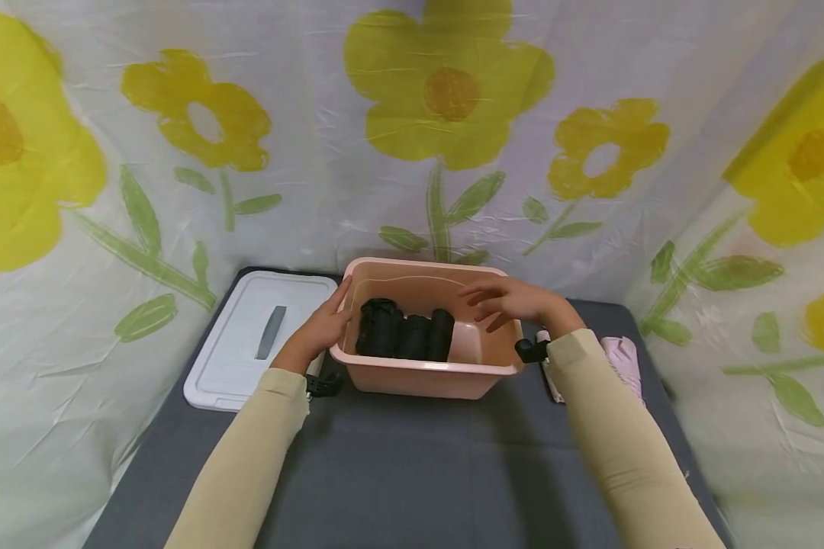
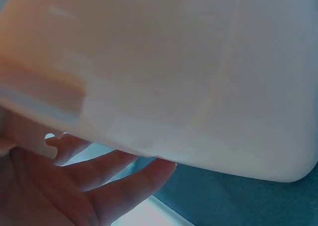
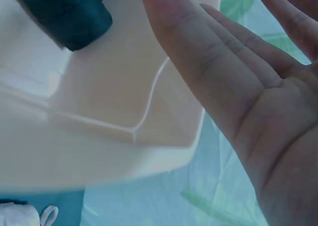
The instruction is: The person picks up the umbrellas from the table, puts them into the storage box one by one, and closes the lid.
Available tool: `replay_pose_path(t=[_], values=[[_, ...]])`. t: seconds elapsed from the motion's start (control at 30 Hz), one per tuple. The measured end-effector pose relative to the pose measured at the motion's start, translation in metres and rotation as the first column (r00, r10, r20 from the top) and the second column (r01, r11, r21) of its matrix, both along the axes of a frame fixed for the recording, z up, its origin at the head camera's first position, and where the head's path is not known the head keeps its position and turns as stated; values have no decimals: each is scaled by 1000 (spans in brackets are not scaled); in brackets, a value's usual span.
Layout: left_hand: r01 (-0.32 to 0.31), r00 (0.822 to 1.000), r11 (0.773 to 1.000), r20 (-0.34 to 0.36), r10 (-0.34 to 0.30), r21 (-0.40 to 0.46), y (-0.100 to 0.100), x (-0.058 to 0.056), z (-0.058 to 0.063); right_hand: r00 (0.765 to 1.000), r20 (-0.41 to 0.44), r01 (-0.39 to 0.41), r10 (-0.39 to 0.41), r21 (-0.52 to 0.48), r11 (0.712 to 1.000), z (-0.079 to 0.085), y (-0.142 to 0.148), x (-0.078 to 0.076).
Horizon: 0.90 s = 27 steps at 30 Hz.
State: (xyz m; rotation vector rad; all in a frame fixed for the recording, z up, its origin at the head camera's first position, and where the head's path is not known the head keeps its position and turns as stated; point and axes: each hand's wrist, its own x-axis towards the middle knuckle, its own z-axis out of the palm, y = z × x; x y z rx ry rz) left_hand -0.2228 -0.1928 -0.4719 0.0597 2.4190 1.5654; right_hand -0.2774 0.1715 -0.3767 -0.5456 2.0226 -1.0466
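Head view: left hand (image 1: 319, 329) apparently grips the pink bin (image 1: 419, 380); right hand (image 1: 519, 300) hovers above, loosely spread

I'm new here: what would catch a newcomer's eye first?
Probably the big yellow flowers on the pale backdrop behind the table. Next, the pink bin in the middle, with dark bundles in its left part, the left hand at its left rim and the right hand over its right side.

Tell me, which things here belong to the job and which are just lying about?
Likely the job:
bin
black bundles, inside it

Seemingly lying about:
lid, beside the bin, perhaps for later
pink bundle, partly hidden
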Motion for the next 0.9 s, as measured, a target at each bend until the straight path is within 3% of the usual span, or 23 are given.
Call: replay_pose_path(t=[0.27,0.4,0.57,0.9], values=[[26,1000,998,-10,-26,-63,-7,-2,1,995,-100,17,-21,-42,999,1,19,8],[22,1000,997,-7,-23,-71,-8,-2,0,984,-159,67,-76,-61,996,-4,28,13],[12,1000,998,-19,-14,-65,-7,-2,0,957,-221,169,-186,-92,981,-9,42,18],[2,1000,998,-15,-2,-55,-1,1,0,902,-310,288,-301,-88,953,-16,64,26]])
